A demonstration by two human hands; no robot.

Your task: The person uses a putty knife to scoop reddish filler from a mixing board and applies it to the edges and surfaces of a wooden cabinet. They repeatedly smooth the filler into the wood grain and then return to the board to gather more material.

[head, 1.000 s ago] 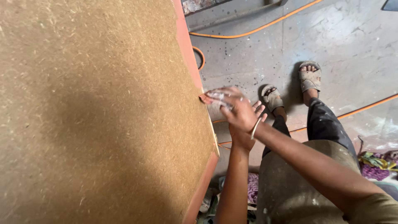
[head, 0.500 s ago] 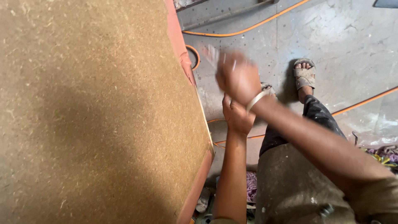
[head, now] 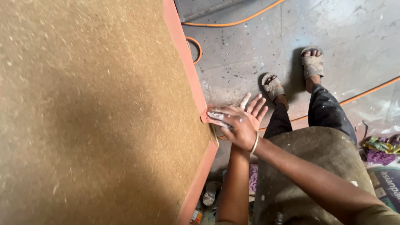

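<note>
While both hands sit stacked at the board's right edge, the right hand (head: 237,127) lies on top, palm down, fingers flat and dusted white, pressing on a small orange-red flap (head: 207,116) at the edge strip (head: 183,54). Left hand (head: 255,106) is under it, fingers spread open, gripping nothing visible. Stacking looks like added pressure to hold the flap down. Particle board (head: 91,112) fills the left of the view, cut off on three sides. Whether anything is pinched under the right palm: cannot tell. Sandalled feet (head: 312,62) stand on grey floor (head: 250,50) with an orange cable (head: 233,23). Clutter below the board's lower corner is unclear.
</note>
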